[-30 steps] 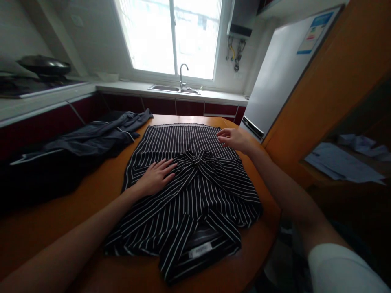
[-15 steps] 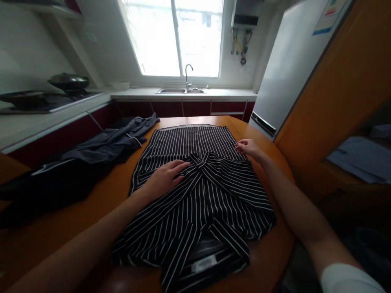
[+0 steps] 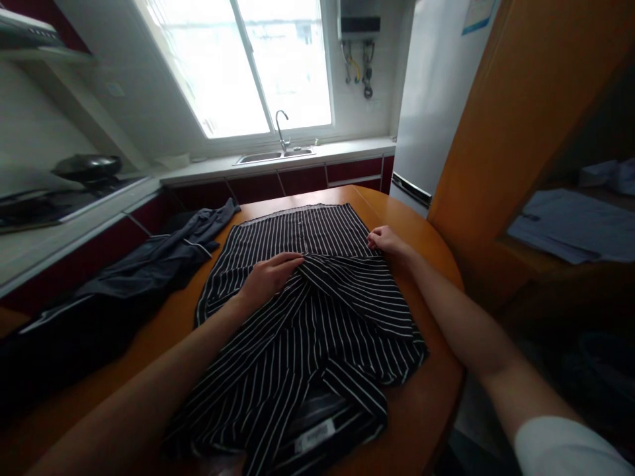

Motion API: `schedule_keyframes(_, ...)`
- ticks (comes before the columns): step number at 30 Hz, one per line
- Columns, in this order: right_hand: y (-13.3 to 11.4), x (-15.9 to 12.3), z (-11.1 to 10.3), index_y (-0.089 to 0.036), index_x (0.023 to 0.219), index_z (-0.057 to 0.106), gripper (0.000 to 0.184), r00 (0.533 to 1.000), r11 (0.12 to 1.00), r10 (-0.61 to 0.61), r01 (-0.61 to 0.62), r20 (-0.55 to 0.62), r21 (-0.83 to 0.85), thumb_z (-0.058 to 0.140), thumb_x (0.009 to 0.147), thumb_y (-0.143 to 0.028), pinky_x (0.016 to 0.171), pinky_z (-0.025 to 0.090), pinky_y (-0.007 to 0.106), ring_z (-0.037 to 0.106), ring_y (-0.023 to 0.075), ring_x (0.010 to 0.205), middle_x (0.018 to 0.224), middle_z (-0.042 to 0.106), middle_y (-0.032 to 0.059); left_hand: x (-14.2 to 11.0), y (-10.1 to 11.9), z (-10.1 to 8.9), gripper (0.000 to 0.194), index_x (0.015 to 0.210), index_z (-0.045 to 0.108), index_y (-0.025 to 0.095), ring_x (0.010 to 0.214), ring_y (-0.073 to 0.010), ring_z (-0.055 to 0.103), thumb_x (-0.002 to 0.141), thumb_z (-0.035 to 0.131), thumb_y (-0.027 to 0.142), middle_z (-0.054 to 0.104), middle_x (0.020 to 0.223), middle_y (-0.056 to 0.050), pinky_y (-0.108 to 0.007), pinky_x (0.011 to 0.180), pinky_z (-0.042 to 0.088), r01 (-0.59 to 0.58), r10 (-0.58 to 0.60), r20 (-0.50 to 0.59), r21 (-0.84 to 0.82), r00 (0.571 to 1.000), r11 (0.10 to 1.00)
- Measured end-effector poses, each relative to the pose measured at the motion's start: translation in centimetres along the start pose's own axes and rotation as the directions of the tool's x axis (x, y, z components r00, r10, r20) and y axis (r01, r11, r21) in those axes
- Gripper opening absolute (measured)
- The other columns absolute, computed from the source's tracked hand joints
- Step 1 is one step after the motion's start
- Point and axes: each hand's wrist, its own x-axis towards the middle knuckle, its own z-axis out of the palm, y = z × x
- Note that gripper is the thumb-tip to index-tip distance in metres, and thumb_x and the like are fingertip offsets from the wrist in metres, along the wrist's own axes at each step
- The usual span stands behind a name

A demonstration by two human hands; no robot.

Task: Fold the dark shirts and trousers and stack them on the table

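A black shirt with white stripes (image 3: 327,324) lies spread on the round wooden table (image 3: 421,244), its collar and a white label toward me. Its sleeves are folded inward across the body. Near the middle of the shirt, my left hand (image 3: 268,277) is closed, thumb and fingers pinching the end of a sleeve. At the shirt's right edge my right hand (image 3: 385,241) is also closed, its fingertips on the fabric where the folded sleeve bends. The underside of both hands is hidden.
A dark grey and black garment with white piping (image 3: 149,264) lies along the table's left side. Behind the table run a counter with a sink (image 3: 268,157) and a stove with a wok (image 3: 86,168). A fridge (image 3: 426,99) and papers on a shelf (image 3: 570,225) are at right.
The view has turned slightly right. My left hand has gone from flat on the shirt to pinching the sleeve end. My right hand's fingers have closed on the shirt's edge.
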Motion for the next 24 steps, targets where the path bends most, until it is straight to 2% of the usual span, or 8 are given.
schedule_keyframes(2, 0.2, 0.2, 0.2, -0.014, 0.075, 0.065, 0.021, 1.000, 0.998, -0.023, 0.023, -0.008, -0.065, 0.059, 0.095, -0.018, 0.064, 0.051, 0.019, 0.066, 0.0117, 0.061, 0.074, 0.074, 0.0063, -0.9, -0.6, -0.2, 0.034, 0.124, 0.071, 0.024, 0.105, -0.0209, 0.072, 0.102, 0.046, 0.028, 0.071, 0.125, -0.006, -0.037, 0.093, 0.060, 0.049, -0.049, 0.003, -0.040, 0.999, 0.998)
schedule_keyframes(7, -0.2, -0.7, 0.3, -0.013, 0.083, 0.073, 0.020, 0.996, 0.966, -0.089, 0.080, -0.024, -0.246, 0.056, 0.093, -0.018, 0.070, 0.049, 0.021, 0.068, 0.0148, 0.073, 0.081, 0.076, 0.0076, -3.2, -2.2, 1.7, 0.043, 0.119, 0.075, 0.023, 0.116, -0.0222, 0.068, 0.092, 0.042, 0.016, 0.068, 0.133, -0.004, -0.044, 0.107, 0.053, 0.133, -0.112, 0.191, -0.098, 0.975, 0.986)
schedule_keyframes(10, -0.7, -1.4, 0.4, -0.014, 0.086, 0.075, 0.020, 0.992, 0.930, -0.125, 0.105, -0.034, -0.351, 0.057, 0.092, -0.020, 0.075, 0.047, 0.022, 0.068, 0.0169, 0.082, 0.089, 0.077, 0.0088, -4.2, -2.7, 2.6, 0.049, 0.123, 0.073, 0.021, 0.121, -0.0220, 0.066, 0.088, 0.040, 0.012, 0.068, 0.134, -0.004, -0.045, 0.112, 0.049, 0.196, -0.176, 0.141, -0.149, 0.974, 0.969)
schedule_keyframes(13, -1.1, -1.8, 0.6, -0.015, 0.093, 0.076, 0.022, 0.988, 0.889, -0.150, 0.122, -0.030, -0.441, 0.056, 0.094, -0.022, 0.078, 0.047, 0.023, 0.068, 0.0187, 0.088, 0.097, 0.077, 0.0104, -4.5, -2.8, 2.6, 0.051, 0.125, 0.072, 0.021, 0.123, -0.0218, 0.064, 0.085, 0.042, 0.011, 0.069, 0.132, -0.004, -0.045, 0.113, 0.048, 0.223, -0.215, 0.060, -0.211, 0.975, 0.952)
schedule_keyframes(17, -1.7, -2.6, 1.1, -0.016, 0.104, 0.075, 0.025, 0.983, 0.829, -0.181, 0.158, 0.010, -0.536, 0.054, 0.096, -0.027, 0.083, 0.047, 0.025, 0.068, 0.0207, 0.096, 0.108, 0.076, 0.0123, -4.2, -2.3, 2.2, 0.045, 0.113, 0.077, 0.021, 0.111, -0.0205, 0.070, 0.084, 0.045, 0.010, 0.075, 0.119, -0.004, -0.042, 0.106, 0.054, 0.249, -0.250, 0.026, -0.238, 0.968, 0.939)
schedule_keyframes(21, -2.2, -3.3, 1.6, -0.017, 0.107, 0.075, 0.026, 0.975, 0.771, -0.207, 0.212, 0.079, -0.600, 0.053, 0.097, -0.028, 0.086, 0.046, 0.027, 0.067, 0.0219, 0.100, 0.111, 0.075, 0.0125, -4.2, -1.8, 2.1, 0.039, 0.106, 0.078, 0.020, 0.105, -0.0193, 0.072, 0.085, 0.047, 0.010, 0.076, 0.113, -0.005, -0.040, 0.102, 0.056, 0.238, -0.261, -0.064, -0.251, 0.963, 0.938)
schedule_keyframes(24, -2.5, -3.7, 1.8, -0.016, 0.105, 0.075, 0.026, 0.972, 0.740, -0.212, 0.227, 0.101, -0.633, 0.053, 0.097, -0.028, 0.088, 0.046, 0.028, 0.067, 0.0232, 0.102, 0.111, 0.074, 0.0138, -4.4, -1.7, 2.3, 0.041, 0.107, 0.078, 0.020, 0.106, -0.0186, 0.072, 0.084, 0.047, 0.008, 0.076, 0.114, -0.004, -0.038, 0.103, 0.056, 0.235, -0.245, -0.017, -0.226, 0.969, 0.945)
